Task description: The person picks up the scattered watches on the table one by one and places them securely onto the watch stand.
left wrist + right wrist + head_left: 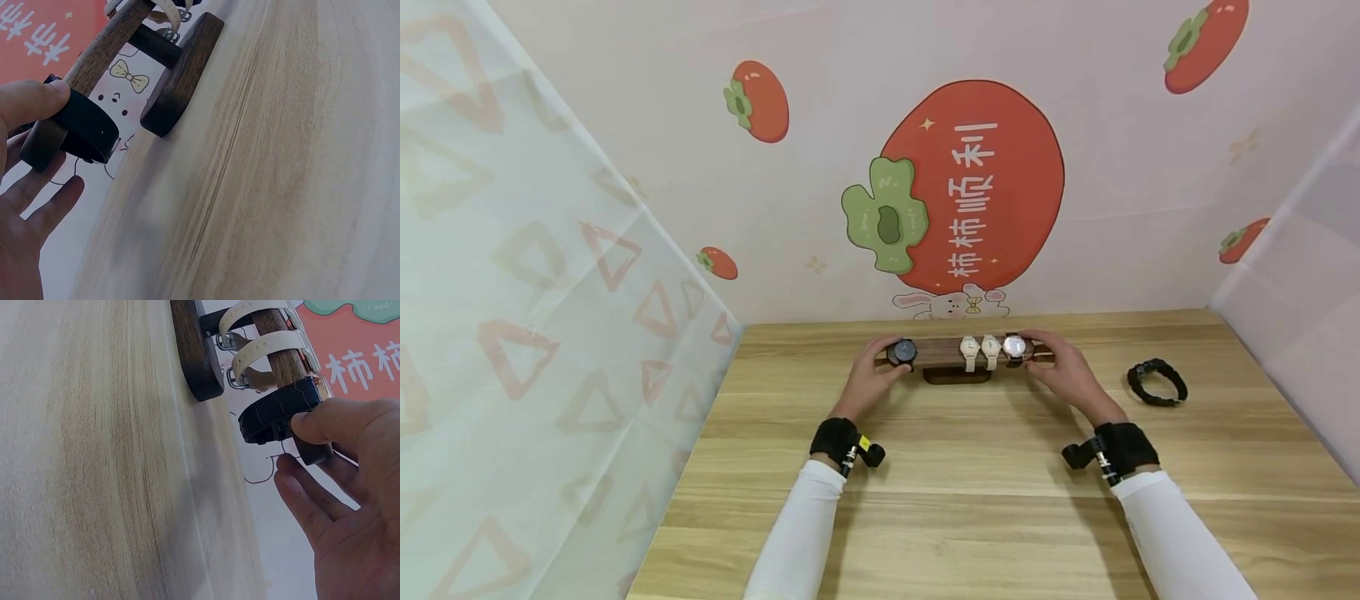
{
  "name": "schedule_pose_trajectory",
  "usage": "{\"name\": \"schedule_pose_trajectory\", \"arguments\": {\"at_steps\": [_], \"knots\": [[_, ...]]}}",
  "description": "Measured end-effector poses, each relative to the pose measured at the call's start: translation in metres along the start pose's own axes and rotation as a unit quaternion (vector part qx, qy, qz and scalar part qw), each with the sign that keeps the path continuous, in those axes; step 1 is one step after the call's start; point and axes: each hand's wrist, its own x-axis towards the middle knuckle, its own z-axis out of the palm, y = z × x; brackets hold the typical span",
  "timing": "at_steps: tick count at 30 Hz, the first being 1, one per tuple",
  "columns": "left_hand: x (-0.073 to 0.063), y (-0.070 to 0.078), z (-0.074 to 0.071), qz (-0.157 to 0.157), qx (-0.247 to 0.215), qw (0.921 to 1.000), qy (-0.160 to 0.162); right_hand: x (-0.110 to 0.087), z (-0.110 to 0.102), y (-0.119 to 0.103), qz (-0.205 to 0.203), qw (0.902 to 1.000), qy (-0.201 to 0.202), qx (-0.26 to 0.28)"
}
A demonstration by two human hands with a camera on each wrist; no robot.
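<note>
A dark wooden watch stand, a crossbar over a dark base, stands on the table near the back wall. My left hand grips the bar's left end, its thumb on a black watch and fingers on the bar's far side. At the other end, my right hand grips the bar, thumb against the dark strap of a watch with a pale dial. Between them on the bar hang two watches with cream straps, one beside the other.
Right of the right hand, a black strap-like loop lies on the wooden table. Behind the stand rises a wall with printed persimmons and a rabbit. Patterned side panels border the table left and right.
</note>
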Motion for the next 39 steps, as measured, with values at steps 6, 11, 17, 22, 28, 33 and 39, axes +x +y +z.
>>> {"name": "schedule_pose_trajectory", "arguments": {"at_steps": [6, 11, 17, 22, 28, 33, 39], "knots": [[0.004, 0.000, 0.004, 0.022, 0.028, 0.9993, -0.011, -0.002, 0.001, -0.001, -0.004, 1.0000, 0.008, -0.004], [0.007, 0.001, 0.006, 0.033, 0.045, 0.9984, -0.012, -0.003, 0.001, -0.003, -0.005, 0.9999, 0.010, -0.001], [0.007, 0.008, 0.005, 0.027, 0.067, 0.9972, -0.015, -0.004, 0.000, -0.003, -0.003, 1.0000, 0.008, 0.005], [0.008, 0.011, 0.004, 0.029, 0.083, 0.9959, -0.022, -0.005, 0.000, -0.003, -0.004, 0.9999, 0.004, 0.010], [0.013, 0.007, 0.007, 0.040, 0.106, 0.9931, -0.030, -0.004, 0.001, -0.002, -0.003, 0.9999, 0.009, 0.009], [0.016, 0.008, 0.011, 0.038, 0.116, 0.9920, -0.032, -0.003, 0.001, -0.001, -0.003, 0.9999, 0.010, 0.010], [0.018, 0.013, 0.014, 0.040, 0.127, 0.9904, -0.038, -0.004, 0.000, -0.001, -0.002, 0.9999, 0.007, 0.012]]}}
